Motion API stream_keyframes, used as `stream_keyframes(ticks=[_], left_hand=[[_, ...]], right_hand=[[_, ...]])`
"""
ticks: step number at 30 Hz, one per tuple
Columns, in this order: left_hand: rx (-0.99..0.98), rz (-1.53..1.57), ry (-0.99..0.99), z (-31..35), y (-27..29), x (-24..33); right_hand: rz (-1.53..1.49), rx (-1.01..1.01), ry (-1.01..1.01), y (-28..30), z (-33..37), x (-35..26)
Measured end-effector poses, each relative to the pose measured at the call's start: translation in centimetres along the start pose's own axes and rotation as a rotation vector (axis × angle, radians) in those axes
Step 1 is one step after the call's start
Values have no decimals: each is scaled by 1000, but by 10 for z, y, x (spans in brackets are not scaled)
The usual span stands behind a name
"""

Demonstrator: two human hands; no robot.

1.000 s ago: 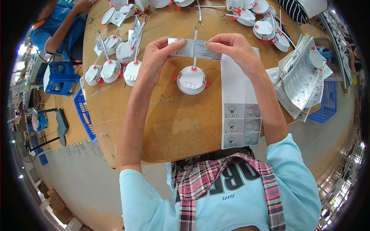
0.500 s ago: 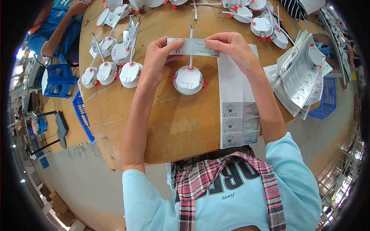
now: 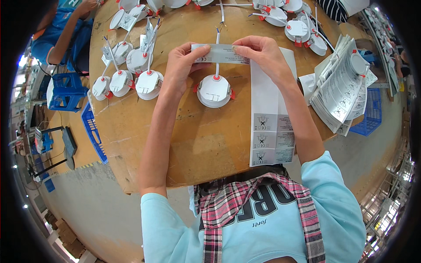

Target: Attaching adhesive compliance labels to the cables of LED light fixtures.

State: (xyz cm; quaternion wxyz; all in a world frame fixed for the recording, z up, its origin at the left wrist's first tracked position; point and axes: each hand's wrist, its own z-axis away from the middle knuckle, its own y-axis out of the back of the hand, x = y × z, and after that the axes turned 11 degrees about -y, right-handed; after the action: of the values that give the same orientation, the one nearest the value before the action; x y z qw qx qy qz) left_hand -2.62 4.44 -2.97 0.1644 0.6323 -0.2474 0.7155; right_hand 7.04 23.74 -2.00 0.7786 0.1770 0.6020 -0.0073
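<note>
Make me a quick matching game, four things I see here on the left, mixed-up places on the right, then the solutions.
1 silver label
2 long label sheet
3 paper stack
4 blue stool

A at the right edge of the table
B left of the table
C between left hand and right hand
D partly hidden by the right forearm

Pairs: 1-C, 2-D, 3-A, 4-B

One head-worn fisheye looks down at the nearby tabletop.

A light-blue, short-sleeved fabric T-shirt with bold dark block lettering shows beneath a pink, black and white plaid cloth apron with straps.
</note>
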Motion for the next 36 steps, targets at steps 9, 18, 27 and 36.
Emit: stream_keyframes(ticks=[9,18,27,36], left_hand=[[0,11,6,-1,0,-2],[-14,40,20,-1,-1,0],[-10,112,18,0,-1,0],[23,-273,-252,3,-4,8]], right_hand=[[56,53,11,-2,1,0],[68,86,12,-4,3,-2],[55,133,28,-7,4,-4],[38,155,94,-7,8,-10]])
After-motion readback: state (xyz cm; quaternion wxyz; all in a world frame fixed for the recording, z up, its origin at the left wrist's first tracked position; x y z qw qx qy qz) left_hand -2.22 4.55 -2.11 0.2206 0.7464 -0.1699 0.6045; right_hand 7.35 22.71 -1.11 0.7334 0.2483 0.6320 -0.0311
